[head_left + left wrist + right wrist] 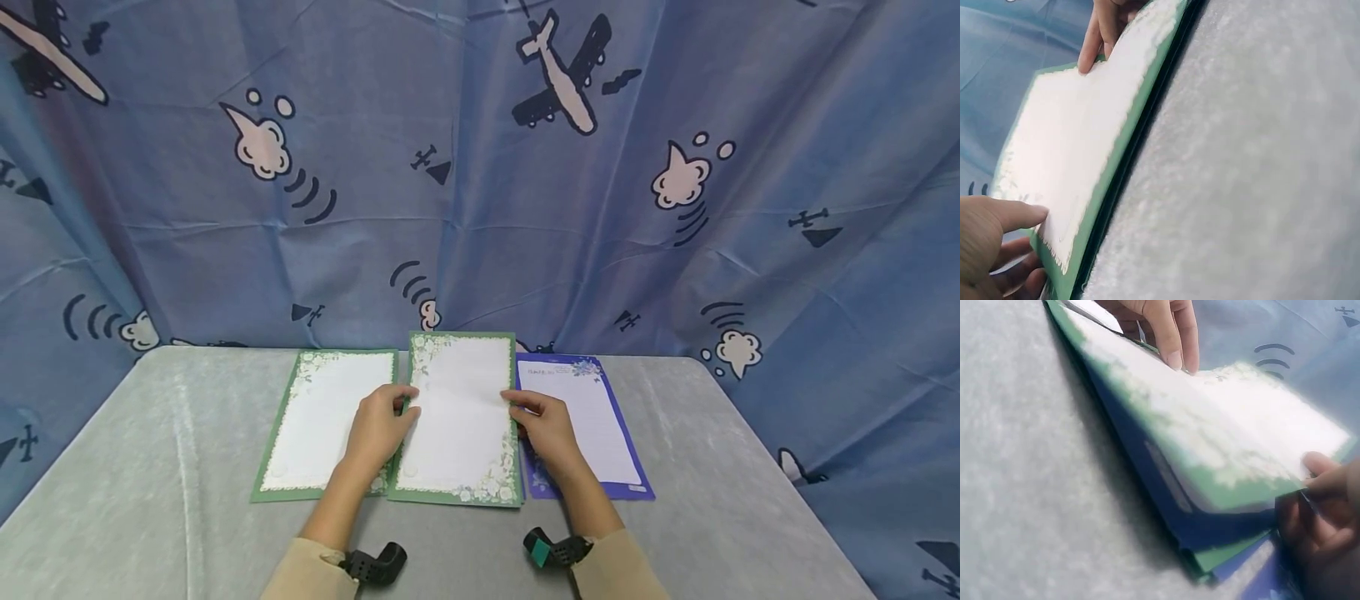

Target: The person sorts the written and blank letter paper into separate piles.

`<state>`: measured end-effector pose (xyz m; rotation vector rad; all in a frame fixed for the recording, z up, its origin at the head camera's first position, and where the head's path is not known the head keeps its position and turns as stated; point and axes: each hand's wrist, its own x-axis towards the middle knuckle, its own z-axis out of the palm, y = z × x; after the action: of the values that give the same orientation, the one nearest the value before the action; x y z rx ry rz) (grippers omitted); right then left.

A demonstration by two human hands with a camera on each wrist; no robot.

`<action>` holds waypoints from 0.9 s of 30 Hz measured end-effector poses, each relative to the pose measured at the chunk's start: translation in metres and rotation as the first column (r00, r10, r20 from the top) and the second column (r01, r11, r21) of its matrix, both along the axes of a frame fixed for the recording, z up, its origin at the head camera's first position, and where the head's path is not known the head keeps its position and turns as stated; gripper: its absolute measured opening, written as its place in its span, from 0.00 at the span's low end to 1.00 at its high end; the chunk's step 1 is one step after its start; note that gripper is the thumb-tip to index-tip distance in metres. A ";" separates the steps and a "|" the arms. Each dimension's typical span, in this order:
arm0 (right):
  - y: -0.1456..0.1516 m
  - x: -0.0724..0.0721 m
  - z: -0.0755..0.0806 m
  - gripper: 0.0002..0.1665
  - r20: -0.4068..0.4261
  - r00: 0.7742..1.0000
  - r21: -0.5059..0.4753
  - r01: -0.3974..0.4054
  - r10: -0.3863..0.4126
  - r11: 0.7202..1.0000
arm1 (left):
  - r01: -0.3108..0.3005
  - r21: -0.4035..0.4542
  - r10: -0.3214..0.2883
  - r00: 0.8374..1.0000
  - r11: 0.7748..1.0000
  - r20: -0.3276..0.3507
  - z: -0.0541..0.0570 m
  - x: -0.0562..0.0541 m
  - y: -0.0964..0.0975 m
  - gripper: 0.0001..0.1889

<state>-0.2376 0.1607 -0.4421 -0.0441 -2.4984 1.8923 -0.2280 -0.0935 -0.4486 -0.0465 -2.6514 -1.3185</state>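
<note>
A green-bordered sheet of paper with printed white flowers is held between both hands in the middle. My left hand pinches its left edge, with the thumb on top and fingers beneath in the left wrist view. My right hand pinches the right edge the same way. In the right wrist view, a dark blue sheet and another green edge show below the held sheet. A second green-bordered sheet lies flat to the left, partly covered by my left hand. A purple-bordered sheet lies to the right, under my right hand.
The sheets lie on a grey cloth-covered table. A blue curtain printed with planes and clouds hangs right behind its far edge. Black bands sit on both wrists.
</note>
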 end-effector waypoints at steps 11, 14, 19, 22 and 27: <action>-0.001 0.000 0.005 0.16 -0.012 1.000 -0.004 -0.001 0.001 1.000 | -0.011 0.106 0.011 1.000 0.994 -0.001 0.011 0.001 -0.004 0.14; -0.001 0.001 0.008 0.17 -0.011 1.000 -0.008 -0.004 0.004 1.000 | 0.004 0.124 -0.003 1.000 0.992 -0.002 0.014 0.000 -0.007 0.14; -0.003 0.003 0.017 0.18 -0.006 1.000 -0.036 -0.026 0.026 0.999 | 0.011 0.156 -0.009 1.000 0.988 -0.015 0.022 -0.003 -0.016 0.14; -0.006 0.003 0.022 0.18 0.003 0.999 -0.069 -0.042 0.043 0.997 | -0.005 0.186 0.008 1.000 0.982 -0.016 0.030 -0.004 -0.023 0.14; -0.009 0.007 0.024 0.19 0.008 0.999 -0.118 -0.051 0.052 0.992 | -0.020 0.226 0.019 1.000 0.974 0.005 0.043 0.000 -0.030 0.13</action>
<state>-0.2305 0.1520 -0.4180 0.0096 -2.4152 2.0630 -0.2282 -0.1233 -0.4058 0.0124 -2.4791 -1.6048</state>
